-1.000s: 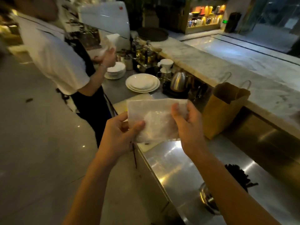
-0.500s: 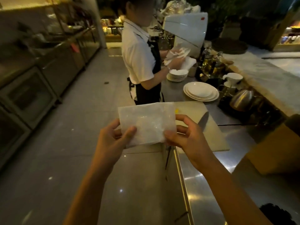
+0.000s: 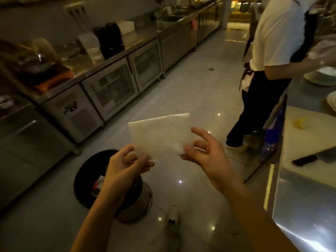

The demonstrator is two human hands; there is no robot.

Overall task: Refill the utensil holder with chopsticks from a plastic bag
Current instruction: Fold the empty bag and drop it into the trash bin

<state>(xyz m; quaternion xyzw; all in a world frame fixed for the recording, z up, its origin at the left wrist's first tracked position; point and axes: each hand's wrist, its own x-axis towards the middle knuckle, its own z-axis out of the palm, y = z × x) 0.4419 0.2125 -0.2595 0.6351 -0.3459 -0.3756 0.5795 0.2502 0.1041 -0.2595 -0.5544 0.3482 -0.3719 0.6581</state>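
I hold a flat, empty-looking translucent plastic bag (image 3: 160, 132) upright in front of me, over the floor. My left hand (image 3: 125, 165) pinches its lower left corner. My right hand (image 3: 205, 153) pinches its lower right corner with thumb and forefinger, the other fingers spread. No chopsticks and no utensil holder show in this view.
A round bin with a black liner (image 3: 101, 180) stands on the floor just below my left hand. A person in a white shirt and black apron (image 3: 272, 57) stands at the right by the steel counter (image 3: 305, 206), which carries a cutting board (image 3: 309, 142) and a knife (image 3: 309, 159). Steel fridge cabinets (image 3: 109, 88) line the left.
My view has swung left, away from the counter toward the floor and the bin. Both hands still hold the bag, and my right hand's fingers have spread.
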